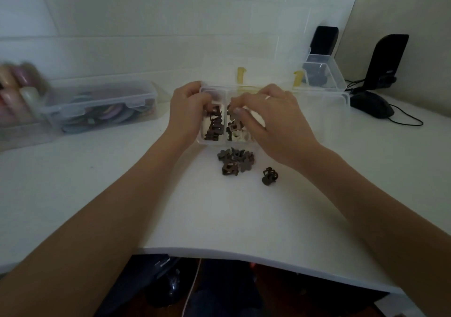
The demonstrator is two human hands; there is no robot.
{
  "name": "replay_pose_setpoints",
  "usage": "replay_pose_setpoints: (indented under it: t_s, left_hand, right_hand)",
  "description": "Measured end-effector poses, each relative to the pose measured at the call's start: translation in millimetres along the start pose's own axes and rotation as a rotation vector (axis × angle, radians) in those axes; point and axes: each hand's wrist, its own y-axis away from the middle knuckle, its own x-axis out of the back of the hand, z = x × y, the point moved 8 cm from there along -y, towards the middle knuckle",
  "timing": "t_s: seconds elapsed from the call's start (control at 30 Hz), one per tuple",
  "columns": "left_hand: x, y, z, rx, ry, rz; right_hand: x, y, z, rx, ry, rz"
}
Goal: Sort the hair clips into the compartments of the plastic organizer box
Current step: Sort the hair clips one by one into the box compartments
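Centrally, hands: both reach into the organizer box (212, 142) on the white desk (219, 214).
Left hand (188, 112): fingers curled over the box's left wall; whether it holds a clip, cannot tell.
Right hand (271, 119): fingertips pinching a brown hair clip (233, 113) above the right compartment.
Left compartment: dark brown clips (214, 126).
Right compartment: brown and cream clips (235, 135).
Near the box: loose pile of clips (235, 160); single clip (269, 176) to its right.
Far left: lidded clear container (102, 104).
Far right: mouse (372, 104).

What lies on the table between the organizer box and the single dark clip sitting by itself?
In the head view, a small pile of brown hair clips lies between the organizer box and the lone dark clip.
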Motion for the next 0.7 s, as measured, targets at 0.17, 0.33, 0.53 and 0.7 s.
replay_pose_setpoints:
  t_s: [0.17,0.33,0.53,0.7]
  left_hand:
    - [1.4,-0.1,0.2,0.014,-0.02,0.011]
    - [1.1,1.1,3.0,-0.007,-0.051,0.017]
    - [0.8,0.8,3.3,-0.011,-0.074,0.022]
    - [1.9,0.0,1.4,-0.005,-0.065,0.024]
  right_hand:
    - [27.2,0.3,-12.3,0.035,-0.223,-0.026]
    - [10.4,7.7,-10.7,0.061,-0.115,-0.44]
    - [-4.1,15.9,-5.3,0.016,0.05,-0.579]
    - [-9.0,19.1,-8.2,0.018,0.063,-0.602]
